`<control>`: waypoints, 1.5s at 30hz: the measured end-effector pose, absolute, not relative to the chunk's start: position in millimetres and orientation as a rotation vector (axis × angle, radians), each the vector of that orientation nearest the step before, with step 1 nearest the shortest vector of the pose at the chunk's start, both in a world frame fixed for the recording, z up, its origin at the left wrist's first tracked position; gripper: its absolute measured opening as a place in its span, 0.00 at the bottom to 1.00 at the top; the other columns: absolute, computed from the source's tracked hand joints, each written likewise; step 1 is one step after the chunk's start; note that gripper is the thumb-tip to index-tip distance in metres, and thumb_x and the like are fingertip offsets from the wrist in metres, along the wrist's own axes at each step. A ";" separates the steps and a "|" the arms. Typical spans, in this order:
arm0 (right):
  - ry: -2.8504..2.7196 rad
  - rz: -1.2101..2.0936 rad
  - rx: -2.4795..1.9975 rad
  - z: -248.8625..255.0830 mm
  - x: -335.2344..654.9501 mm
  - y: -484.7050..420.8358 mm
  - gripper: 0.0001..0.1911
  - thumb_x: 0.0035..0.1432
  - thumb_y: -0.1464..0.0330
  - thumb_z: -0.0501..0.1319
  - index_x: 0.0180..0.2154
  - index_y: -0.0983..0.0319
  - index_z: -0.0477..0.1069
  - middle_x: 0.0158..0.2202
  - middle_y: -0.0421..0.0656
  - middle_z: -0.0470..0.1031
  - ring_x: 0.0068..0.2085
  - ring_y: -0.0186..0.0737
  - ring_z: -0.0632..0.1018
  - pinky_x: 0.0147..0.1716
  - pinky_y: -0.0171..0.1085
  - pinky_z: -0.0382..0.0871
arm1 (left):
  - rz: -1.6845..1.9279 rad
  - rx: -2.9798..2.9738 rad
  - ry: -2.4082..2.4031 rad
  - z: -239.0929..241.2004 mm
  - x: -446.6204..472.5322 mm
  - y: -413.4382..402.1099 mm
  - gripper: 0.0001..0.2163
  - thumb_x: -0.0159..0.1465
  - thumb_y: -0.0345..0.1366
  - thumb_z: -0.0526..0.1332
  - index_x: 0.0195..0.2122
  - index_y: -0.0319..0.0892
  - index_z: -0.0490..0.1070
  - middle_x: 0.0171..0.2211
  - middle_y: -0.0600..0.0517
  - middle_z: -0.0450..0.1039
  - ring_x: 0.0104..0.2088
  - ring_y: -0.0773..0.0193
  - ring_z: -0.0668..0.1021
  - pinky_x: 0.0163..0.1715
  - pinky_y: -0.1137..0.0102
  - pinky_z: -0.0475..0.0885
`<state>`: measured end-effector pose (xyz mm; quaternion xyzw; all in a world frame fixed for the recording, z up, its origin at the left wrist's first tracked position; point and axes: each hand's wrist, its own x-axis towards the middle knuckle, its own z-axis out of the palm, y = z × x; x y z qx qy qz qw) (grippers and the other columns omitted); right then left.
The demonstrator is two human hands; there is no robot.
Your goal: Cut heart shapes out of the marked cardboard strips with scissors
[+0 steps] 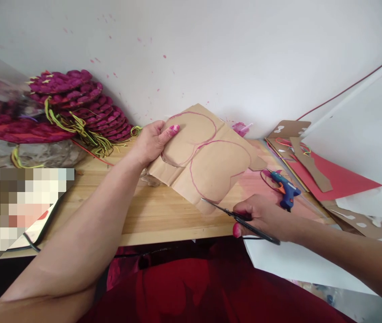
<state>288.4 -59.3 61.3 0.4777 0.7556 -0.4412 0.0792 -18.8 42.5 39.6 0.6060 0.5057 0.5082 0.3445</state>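
Note:
My left hand [155, 141] grips the left edge of a brown cardboard sheet [216, 168], thumb on top and pink paint on the thumb. Two rounded outlines are drawn on the sheet in reddish purple, and part of its lower right edge follows one of these lines. In my right hand [261, 215] is a pair of black scissors [241, 219], fingers wrapped round the handles. The blades point left and lie at the cardboard's lower corner, near the drawn line. Whether the blades are parted is hard to make out.
A blue glue gun [287, 192] lies on the wooden table [137, 215], right of the cardboard. Stacked magenta braided pieces [83, 98] with yellow-green cords stand at the back left. Red paper [342, 177] and cardboard scraps [312, 161] lie at the right. A white wall [191, 54] rises behind.

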 end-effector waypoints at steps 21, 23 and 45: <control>2.245 -1.533 1.394 55.0 281.9 -70.3 0.28 0.60 0.42 0.60 0.28 0.60 0.62 0.24 0.35 0.58 0.24 0.31 0.60 0.22 0.32 0.48 | 1.436 1.446 1.069 25.1 0.3 46.7 0.24 0.55 0.58 0.69 0.27 0.43 0.64 0.22 0.56 0.61 0.21 0.70 0.62 0.17 0.74 0.55; 2.255 -1.580 1.353 56.1 280.3 -70.3 0.27 0.61 0.43 0.60 0.29 0.61 0.63 0.24 0.35 0.58 0.24 0.30 0.59 0.21 0.32 0.48 | 1.447 1.451 1.051 23.6 2.0 47.2 0.24 0.55 0.59 0.69 0.27 0.43 0.64 0.22 0.56 0.62 0.21 0.70 0.62 0.17 0.74 0.56; 2.308 -1.617 1.526 39.8 289.3 -73.0 0.32 0.64 0.40 0.52 0.23 0.59 0.57 0.16 0.34 0.56 0.19 0.30 0.58 0.18 0.34 0.46 | 1.554 1.359 1.147 26.9 2.6 47.4 0.24 0.55 0.57 0.70 0.25 0.43 0.62 0.21 0.57 0.61 0.21 0.70 0.62 0.17 0.75 0.57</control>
